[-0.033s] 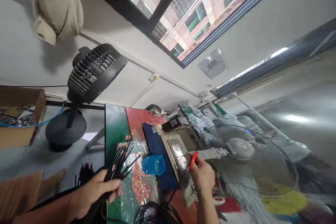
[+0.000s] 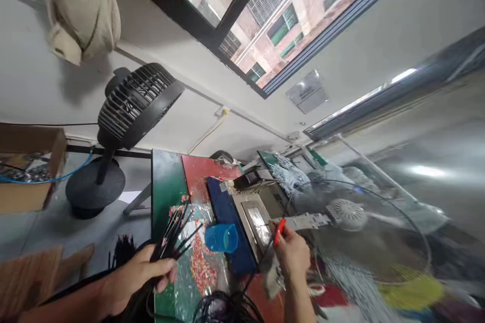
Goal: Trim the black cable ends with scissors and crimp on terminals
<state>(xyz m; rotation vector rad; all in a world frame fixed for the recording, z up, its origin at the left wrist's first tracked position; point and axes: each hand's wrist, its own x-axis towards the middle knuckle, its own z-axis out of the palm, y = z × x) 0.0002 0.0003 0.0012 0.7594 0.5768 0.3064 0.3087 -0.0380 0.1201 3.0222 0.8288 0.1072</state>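
At the frame's lower left, the left hand (image 2: pixel 146 270) is wrapped around black wires (image 2: pixel 171 236), their length slanting up and rightward; the right hand (image 2: pixel 293 255), farther off at lower centre, pinches a small red object (image 2: pixel 279 231). Below spreads a cluttered green tabletop (image 2: pixel 165 181); a fan (image 2: pixel 132 106) stands at left.
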